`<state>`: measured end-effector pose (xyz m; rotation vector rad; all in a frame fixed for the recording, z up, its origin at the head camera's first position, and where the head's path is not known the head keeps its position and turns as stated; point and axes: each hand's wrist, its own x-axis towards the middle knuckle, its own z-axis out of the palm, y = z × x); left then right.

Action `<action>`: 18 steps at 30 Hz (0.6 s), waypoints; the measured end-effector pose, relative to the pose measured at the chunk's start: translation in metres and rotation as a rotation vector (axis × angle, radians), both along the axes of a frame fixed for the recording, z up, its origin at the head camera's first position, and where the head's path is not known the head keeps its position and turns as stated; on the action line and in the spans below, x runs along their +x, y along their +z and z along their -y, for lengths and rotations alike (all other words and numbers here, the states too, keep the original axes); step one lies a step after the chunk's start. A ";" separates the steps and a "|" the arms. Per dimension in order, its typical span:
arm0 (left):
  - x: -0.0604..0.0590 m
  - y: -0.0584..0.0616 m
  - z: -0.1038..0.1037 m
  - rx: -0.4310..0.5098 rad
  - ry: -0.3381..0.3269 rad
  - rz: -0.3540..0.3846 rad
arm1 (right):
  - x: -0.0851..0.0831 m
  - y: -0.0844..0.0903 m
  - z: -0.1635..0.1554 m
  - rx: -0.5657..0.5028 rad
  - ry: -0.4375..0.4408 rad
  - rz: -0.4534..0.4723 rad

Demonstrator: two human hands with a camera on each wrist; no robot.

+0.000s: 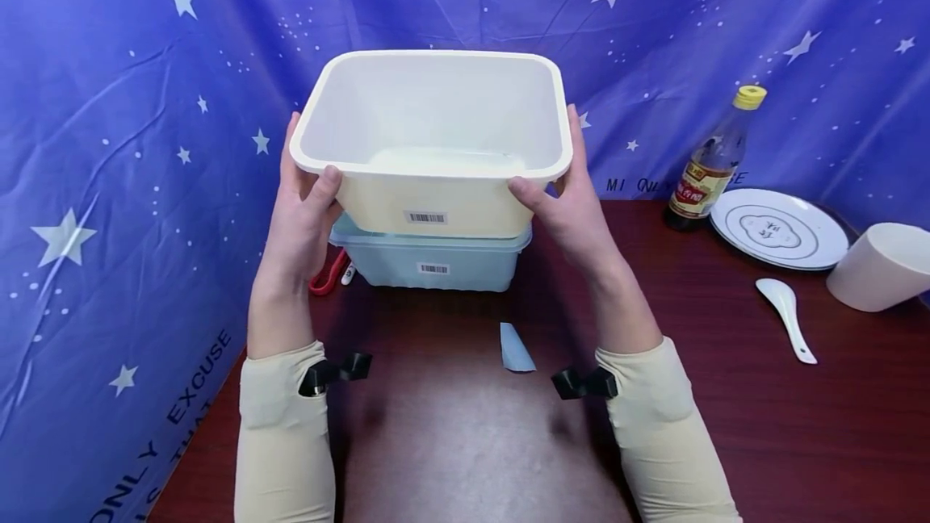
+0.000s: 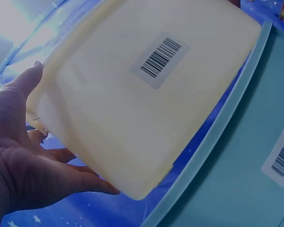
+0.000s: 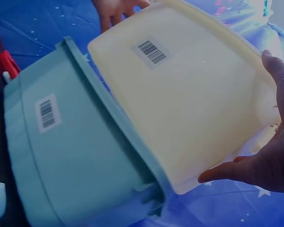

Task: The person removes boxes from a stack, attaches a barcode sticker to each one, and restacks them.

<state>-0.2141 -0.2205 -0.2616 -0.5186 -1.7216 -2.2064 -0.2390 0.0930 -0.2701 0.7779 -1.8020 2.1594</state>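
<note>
A cream plastic storage bin (image 1: 370, 200) with a barcode label is held up between both hands, its open top tilted toward the head camera. My left hand (image 1: 299, 220) grips its left end, thumb over the front of the rim and fingers spread along the end wall. At the opposite end my right hand (image 1: 576, 220) holds it the same way. Just below and behind it stands a light blue bin (image 1: 385, 265), also labelled with a barcode. In the left wrist view the cream bin (image 2: 109, 118) shows a narrow gap from the blue bin's rim (image 2: 227, 118).
A red-handled object (image 1: 328, 273) and a white marker-like item (image 1: 349, 273) lie left of the blue bin. Pale blue scrap (image 1: 516, 349) lies in front. At right are a bottle (image 1: 701, 184), plates (image 1: 821, 228), a spoon (image 1: 788, 317) and a white cup (image 1: 865, 273). A starry curtain (image 1: 240, 47) borders the table.
</note>
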 end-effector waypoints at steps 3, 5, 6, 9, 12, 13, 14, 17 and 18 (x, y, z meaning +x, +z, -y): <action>-0.002 -0.003 0.004 -0.005 0.000 0.007 | -0.003 -0.005 0.005 -0.014 0.014 -0.006; -0.004 -0.005 0.006 -0.010 0.001 0.012 | -0.005 -0.007 0.007 -0.018 0.018 -0.004; -0.005 -0.006 0.007 -0.011 0.001 0.012 | -0.005 -0.008 0.008 -0.017 0.016 -0.001; -0.009 -0.010 0.009 -0.014 0.002 0.029 | -0.006 -0.011 0.009 -0.007 0.007 0.013; -0.012 -0.014 0.010 -0.008 -0.003 0.057 | -0.006 -0.012 0.009 0.009 -0.003 0.040; -0.013 -0.015 0.010 -0.009 -0.003 0.065 | -0.006 -0.013 0.008 0.014 -0.007 0.048; -0.014 -0.016 0.011 -0.011 -0.004 0.072 | -0.006 -0.013 0.008 0.019 -0.012 0.055; -0.015 -0.018 0.012 -0.023 -0.005 0.089 | -0.007 -0.015 0.006 0.040 -0.024 0.070; -0.016 -0.018 0.012 -0.030 -0.004 0.094 | -0.008 -0.015 0.005 0.046 -0.026 0.072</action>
